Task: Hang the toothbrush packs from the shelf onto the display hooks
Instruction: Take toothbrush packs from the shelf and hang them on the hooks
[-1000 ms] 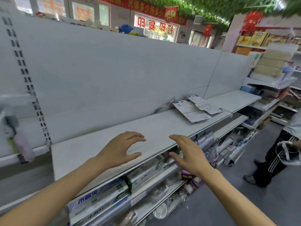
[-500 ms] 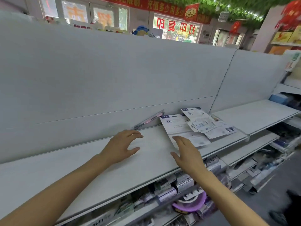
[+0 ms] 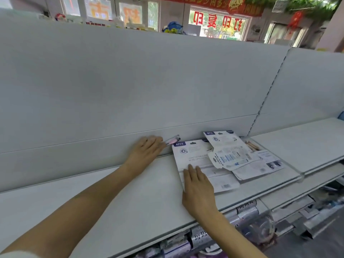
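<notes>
Your right hand (image 3: 198,185) lies flat, fingers spread, on the near corner of a white "6PCS" toothbrush pack (image 3: 197,161) lying on the white shelf (image 3: 130,198). More packs (image 3: 240,155) overlap just right of it. Your left hand (image 3: 147,149) reaches with loosely extended fingers to a pink-tinted clear pack (image 3: 173,140) leaning against the back panel (image 3: 130,86); whether it grips, you cannot tell.

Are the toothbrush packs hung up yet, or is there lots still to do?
Nothing looks hung: no hooks show on the back panel. The right hand lies flat on the nearest toothbrush pack, and the left hand reaches a pink pack leaning against the panel. The other packs lie on the shelf, so nearly everything is left.
</notes>
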